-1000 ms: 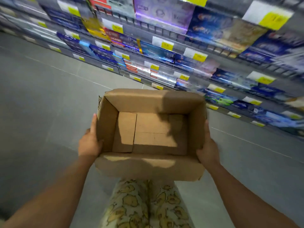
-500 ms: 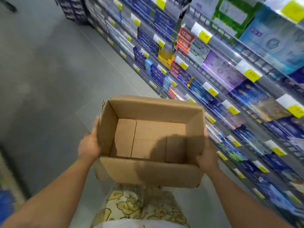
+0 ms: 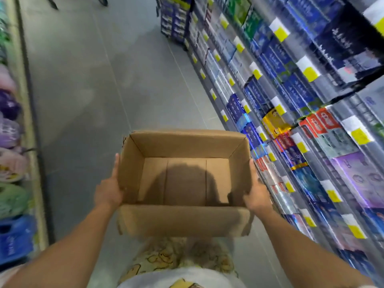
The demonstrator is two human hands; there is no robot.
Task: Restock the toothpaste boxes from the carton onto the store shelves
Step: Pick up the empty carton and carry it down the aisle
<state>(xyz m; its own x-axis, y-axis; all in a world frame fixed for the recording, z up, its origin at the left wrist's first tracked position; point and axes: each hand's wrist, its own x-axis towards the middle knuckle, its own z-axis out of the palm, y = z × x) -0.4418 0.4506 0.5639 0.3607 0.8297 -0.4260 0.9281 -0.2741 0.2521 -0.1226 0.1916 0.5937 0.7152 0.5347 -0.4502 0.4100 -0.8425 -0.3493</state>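
I carry a brown cardboard carton (image 3: pixel 182 220) in front of my waist, its top open and nothing visible inside. My left hand (image 3: pixel 109 191) presses flat against its left wall, thumb up along the side. My right hand (image 3: pixel 256 194) presses the right wall the same way. Shelves (image 3: pixel 291 113) on my right hold rows of toothpaste boxes, mostly blue, some red, yellow and purple, with white and yellow price tags along the rails.
Grey tiled aisle floor (image 3: pixel 99 84) stretches ahead. A low display (image 3: pixel 12 163) of colourful soft goods runs along the left edge. A stacked display of blue packs (image 3: pixel 174 19) stands at the far end of the shelves.
The view has swung left, so the shelves now run along my right side and the aisle opens ahead. Both hands hold the carton as before.
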